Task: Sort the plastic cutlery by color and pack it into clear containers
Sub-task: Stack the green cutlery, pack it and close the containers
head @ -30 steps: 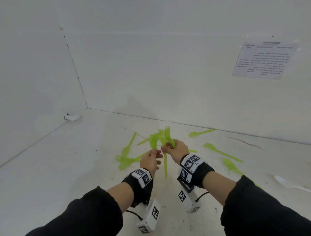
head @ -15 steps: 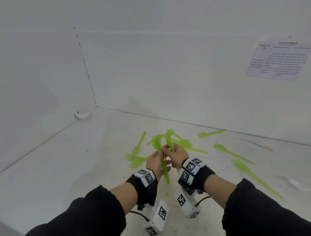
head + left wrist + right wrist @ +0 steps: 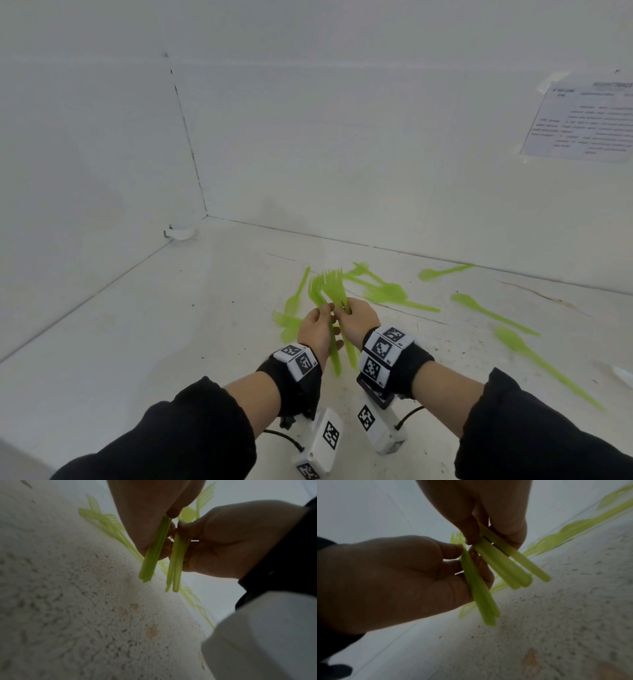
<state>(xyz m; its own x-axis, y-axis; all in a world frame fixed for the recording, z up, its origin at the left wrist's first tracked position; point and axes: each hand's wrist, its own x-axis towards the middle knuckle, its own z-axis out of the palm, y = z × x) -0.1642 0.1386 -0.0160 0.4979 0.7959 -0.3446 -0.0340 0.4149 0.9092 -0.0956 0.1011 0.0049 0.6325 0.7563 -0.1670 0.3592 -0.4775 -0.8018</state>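
Note:
Both hands meet over the table's middle, each pinching lime-green plastic forks by the handles. My left hand [image 3: 323, 322] holds a small bunch of green handles [image 3: 154, 553] that points down toward me. My right hand [image 3: 344, 310] grips another bunch of green handles [image 3: 505, 566], with its fork tines [image 3: 330, 282] fanned upward. The two bunches sit side by side, almost touching. More green cutlery lies loose on the white table [image 3: 137, 342]: forks [image 3: 387, 291] behind the hands, pieces [image 3: 291, 308] to their left, spoons [image 3: 442, 272] at the right. No clear container is in view.
White walls close the table in at the back and left, meeting in a corner [image 3: 205, 214]. A small white clip [image 3: 181, 233] sits at the left wall's foot. A printed sheet [image 3: 582, 120] hangs on the back wall. A white piece [image 3: 621, 373] lies at the right edge.
The hands have come together. My left hand, which held a single handle, now holds a bunch beside the right hand's forks. The view has shifted to the left.

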